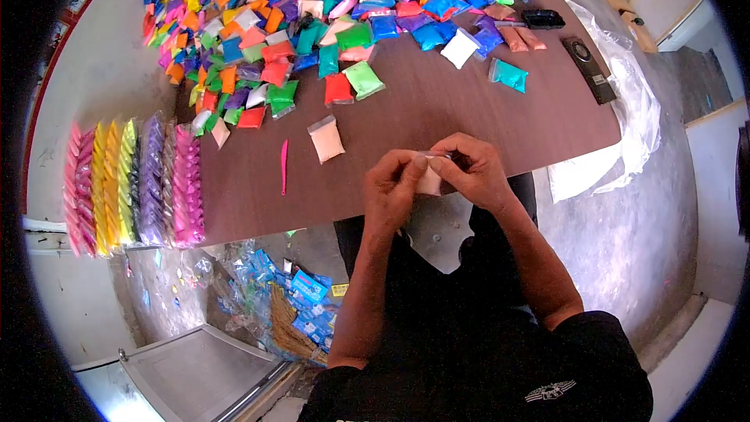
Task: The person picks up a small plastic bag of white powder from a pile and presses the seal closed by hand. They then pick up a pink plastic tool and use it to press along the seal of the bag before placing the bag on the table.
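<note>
One small peach packet (429,181) sits at frame centre, above the near edge of the surface (484,117), pinched by left grip (394,187) and right grip (473,172), both clenched on what seems its top edge. A second packet (326,139) and a pink stick (283,166) lie just upper left; coloured packets (312,8) heap beyond.

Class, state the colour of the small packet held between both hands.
The packet is pale peach; head view.

Brown table (469,121) – heap of coloured packets (312,16), lone peach packet (326,139), pink stick (284,166), black device (590,70)
</note>
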The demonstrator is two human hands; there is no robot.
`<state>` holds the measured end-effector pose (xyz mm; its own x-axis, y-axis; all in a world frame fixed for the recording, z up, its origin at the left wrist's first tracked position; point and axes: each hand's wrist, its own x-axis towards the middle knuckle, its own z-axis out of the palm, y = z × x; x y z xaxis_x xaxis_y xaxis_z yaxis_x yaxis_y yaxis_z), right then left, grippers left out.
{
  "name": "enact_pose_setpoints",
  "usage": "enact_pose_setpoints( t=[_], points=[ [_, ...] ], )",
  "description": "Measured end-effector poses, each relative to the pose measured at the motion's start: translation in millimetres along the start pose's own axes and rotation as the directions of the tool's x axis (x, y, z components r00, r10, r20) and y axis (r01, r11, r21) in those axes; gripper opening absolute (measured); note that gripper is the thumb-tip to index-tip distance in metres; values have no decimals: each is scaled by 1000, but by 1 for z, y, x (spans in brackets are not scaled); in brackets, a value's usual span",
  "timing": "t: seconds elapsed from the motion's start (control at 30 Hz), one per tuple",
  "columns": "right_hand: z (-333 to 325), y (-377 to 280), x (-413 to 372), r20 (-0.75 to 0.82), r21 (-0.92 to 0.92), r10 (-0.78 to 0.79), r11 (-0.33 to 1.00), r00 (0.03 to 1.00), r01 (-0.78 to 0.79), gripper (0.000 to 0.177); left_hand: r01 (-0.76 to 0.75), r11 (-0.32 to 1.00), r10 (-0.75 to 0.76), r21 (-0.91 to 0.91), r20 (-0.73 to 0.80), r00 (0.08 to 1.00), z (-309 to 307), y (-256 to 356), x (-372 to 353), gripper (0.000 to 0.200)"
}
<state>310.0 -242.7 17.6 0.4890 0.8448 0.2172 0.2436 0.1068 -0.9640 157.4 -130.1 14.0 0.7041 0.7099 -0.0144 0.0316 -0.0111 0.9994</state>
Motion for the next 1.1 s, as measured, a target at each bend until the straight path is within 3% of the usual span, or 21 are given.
enact_pose_setpoints(
  t=[0.1,0.23,0.3,0.4,0.53,0.73,0.8,1.1],
  points=[
    [-3,5,1,2,-73,-29,997,1000,29,8,-29,999,29,-19,-10,1000,2,4,0,16],
    [-3,4,1,-18,-23,-23,999,1000,23,8,-2,1000,1,-20,-15,1000,6,9,1,15],
    [-3,7,1,-8,-59,-52,997,999,51,8,-25,996,25,89,-2,1000,1,-3,4,16],
    [-1,6,1,0,-38,-29,999,1000,29,8,-70,993,69,96,15,998,-2,-7,4,18],
    [1,4,2,-30,-51,-108,993,994,106,8,-26,1000,26,12,8,1000,-3,-3,3,19],
    [-2,9,-2,-36,6,18,1000,999,-18,10,-69,997,69,33,15,998,6,5,2,21],
    [-1,11,-1,-52,-55,-30,998,998,27,10,-66,970,56,235,49,997,3,7,2,23],
    [-1,9,1,-16,-42,-49,998,999,48,11,-32,965,15,261,66,998,-4,0,4,25]
  ],
)
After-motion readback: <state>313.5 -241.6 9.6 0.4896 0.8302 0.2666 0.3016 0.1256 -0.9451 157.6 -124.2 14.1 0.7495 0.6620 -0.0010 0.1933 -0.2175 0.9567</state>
